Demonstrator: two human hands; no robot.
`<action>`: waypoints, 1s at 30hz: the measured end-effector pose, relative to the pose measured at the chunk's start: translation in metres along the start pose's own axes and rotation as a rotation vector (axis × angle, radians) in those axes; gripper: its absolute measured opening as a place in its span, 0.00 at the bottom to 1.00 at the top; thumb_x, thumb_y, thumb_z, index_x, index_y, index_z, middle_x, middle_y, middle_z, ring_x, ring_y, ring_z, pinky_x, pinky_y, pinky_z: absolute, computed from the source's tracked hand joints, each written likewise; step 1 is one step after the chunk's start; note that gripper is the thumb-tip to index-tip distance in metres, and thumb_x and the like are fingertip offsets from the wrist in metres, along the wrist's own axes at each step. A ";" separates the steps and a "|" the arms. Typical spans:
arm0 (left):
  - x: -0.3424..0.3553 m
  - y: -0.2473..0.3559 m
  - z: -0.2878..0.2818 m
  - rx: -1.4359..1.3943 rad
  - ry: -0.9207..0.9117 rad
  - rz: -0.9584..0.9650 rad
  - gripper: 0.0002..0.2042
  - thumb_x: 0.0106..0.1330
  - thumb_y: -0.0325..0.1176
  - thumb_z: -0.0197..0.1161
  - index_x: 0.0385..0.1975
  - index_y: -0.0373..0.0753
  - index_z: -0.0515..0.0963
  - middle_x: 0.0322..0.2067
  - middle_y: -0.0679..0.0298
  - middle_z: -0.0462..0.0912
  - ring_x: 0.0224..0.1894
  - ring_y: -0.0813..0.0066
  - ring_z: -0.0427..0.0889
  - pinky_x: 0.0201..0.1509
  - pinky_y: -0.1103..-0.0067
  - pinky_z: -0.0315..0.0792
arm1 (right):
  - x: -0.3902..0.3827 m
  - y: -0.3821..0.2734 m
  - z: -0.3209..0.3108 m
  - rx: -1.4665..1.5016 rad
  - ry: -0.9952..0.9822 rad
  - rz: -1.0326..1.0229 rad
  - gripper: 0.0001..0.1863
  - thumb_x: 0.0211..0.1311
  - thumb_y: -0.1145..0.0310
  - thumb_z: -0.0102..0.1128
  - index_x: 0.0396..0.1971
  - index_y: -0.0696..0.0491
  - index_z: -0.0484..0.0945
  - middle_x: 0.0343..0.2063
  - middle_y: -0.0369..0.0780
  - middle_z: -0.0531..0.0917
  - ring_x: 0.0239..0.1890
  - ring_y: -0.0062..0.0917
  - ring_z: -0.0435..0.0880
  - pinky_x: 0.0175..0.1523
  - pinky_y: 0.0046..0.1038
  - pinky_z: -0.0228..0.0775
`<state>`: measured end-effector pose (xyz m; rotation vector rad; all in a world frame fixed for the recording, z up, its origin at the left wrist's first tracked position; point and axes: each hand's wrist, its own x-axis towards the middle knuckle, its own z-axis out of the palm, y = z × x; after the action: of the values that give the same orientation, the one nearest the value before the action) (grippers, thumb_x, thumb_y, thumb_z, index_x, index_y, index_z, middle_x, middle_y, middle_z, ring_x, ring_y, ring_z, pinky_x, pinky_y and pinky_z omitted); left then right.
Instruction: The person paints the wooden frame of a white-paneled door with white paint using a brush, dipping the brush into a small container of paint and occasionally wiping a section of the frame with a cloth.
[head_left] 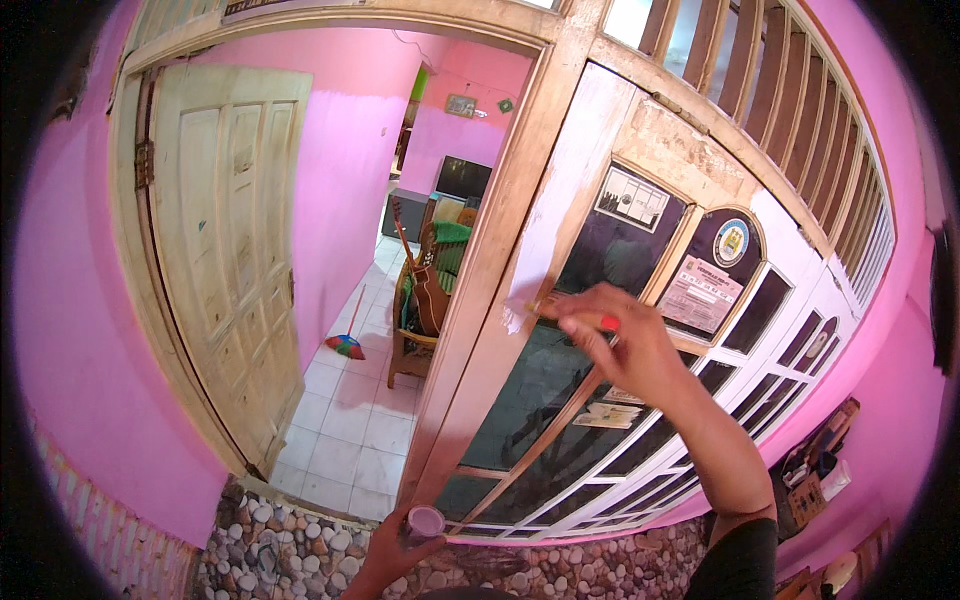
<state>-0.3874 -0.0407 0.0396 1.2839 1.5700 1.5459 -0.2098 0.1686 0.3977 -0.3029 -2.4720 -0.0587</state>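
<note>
Pink walls (345,170) surround an open doorway, with a worn door (235,220) swung back at its left edge. Through it, on the white tiled floor (365,430), a broom (346,347) lies near a wooden chair (405,365) with a guitar (431,300) propped against it. Right of the doorway stands a wooden window frame (690,150) with dark glass panes. White paint (565,190) coats its left edge from the upper left corner down to about the middle; below that, the edge shows brown wood. At that boundary the right hand (630,335) grips what looks like a paintbrush (543,303), mostly covered by the fingers, its tip against the left edge. Near the frame's lower left corner, the left hand (390,552) is curled around a small cup (426,520), its round, pale top facing up.
</note>
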 end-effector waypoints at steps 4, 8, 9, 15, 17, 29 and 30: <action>0.002 0.005 0.007 -0.066 -0.034 -0.044 0.38 0.51 0.45 0.83 0.59 0.33 0.73 0.49 0.53 0.83 0.51 0.64 0.82 0.54 0.70 0.77 | 0.022 0.019 -0.025 -0.110 0.213 -0.072 0.06 0.68 0.72 0.62 0.41 0.56 0.83 0.38 0.44 0.85 0.36 0.37 0.86 0.41 0.33 0.78; -0.001 0.002 0.001 0.026 -0.062 -0.103 0.38 0.52 0.44 0.82 0.60 0.33 0.73 0.49 0.53 0.83 0.51 0.65 0.82 0.54 0.69 0.76 | 0.037 -0.015 -0.046 -0.056 0.345 0.101 0.05 0.68 0.73 0.62 0.40 0.55 0.83 0.39 0.42 0.87 0.35 0.33 0.86 0.41 0.34 0.78; -0.001 0.002 0.000 0.026 -0.061 -0.109 0.38 0.52 0.44 0.82 0.60 0.33 0.73 0.49 0.53 0.83 0.51 0.65 0.82 0.54 0.69 0.76 | 0.031 -0.013 -0.039 -0.051 0.341 0.104 0.05 0.68 0.73 0.62 0.40 0.55 0.83 0.39 0.42 0.87 0.35 0.33 0.86 0.41 0.34 0.78; -0.005 0.004 -0.003 -0.027 -0.026 -0.031 0.37 0.52 0.44 0.82 0.60 0.34 0.72 0.49 0.53 0.83 0.52 0.65 0.82 0.55 0.69 0.76 | -0.017 -0.003 0.031 0.065 -0.087 0.030 0.05 0.68 0.72 0.62 0.40 0.56 0.81 0.37 0.45 0.85 0.37 0.38 0.86 0.42 0.34 0.77; -0.005 0.006 -0.001 -0.064 0.011 -0.013 0.32 0.53 0.41 0.81 0.56 0.34 0.76 0.46 0.54 0.84 0.49 0.67 0.84 0.54 0.72 0.76 | -0.019 0.006 0.035 0.064 -0.071 0.082 0.05 0.68 0.72 0.62 0.39 0.57 0.81 0.36 0.46 0.84 0.39 0.40 0.86 0.44 0.34 0.77; -0.007 0.002 0.001 -0.018 -0.027 -0.008 0.33 0.54 0.39 0.80 0.59 0.36 0.73 0.49 0.56 0.83 0.52 0.66 0.83 0.56 0.72 0.76 | 0.023 0.005 -0.010 -0.654 0.425 -0.354 0.17 0.54 0.77 0.70 0.45 0.52 0.83 0.40 0.40 0.84 0.41 0.34 0.85 0.42 0.34 0.81; -0.008 0.001 0.000 -0.016 -0.027 -0.010 0.33 0.54 0.39 0.80 0.59 0.36 0.73 0.49 0.56 0.83 0.52 0.66 0.83 0.56 0.72 0.76 | 0.012 0.005 0.004 -0.612 0.298 -0.305 0.22 0.51 0.78 0.70 0.49 0.54 0.81 0.43 0.42 0.83 0.42 0.36 0.84 0.42 0.34 0.81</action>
<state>-0.3840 -0.0476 0.0383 1.2810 1.5417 1.5268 -0.2199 0.1767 0.4016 -0.1505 -2.1278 -0.9283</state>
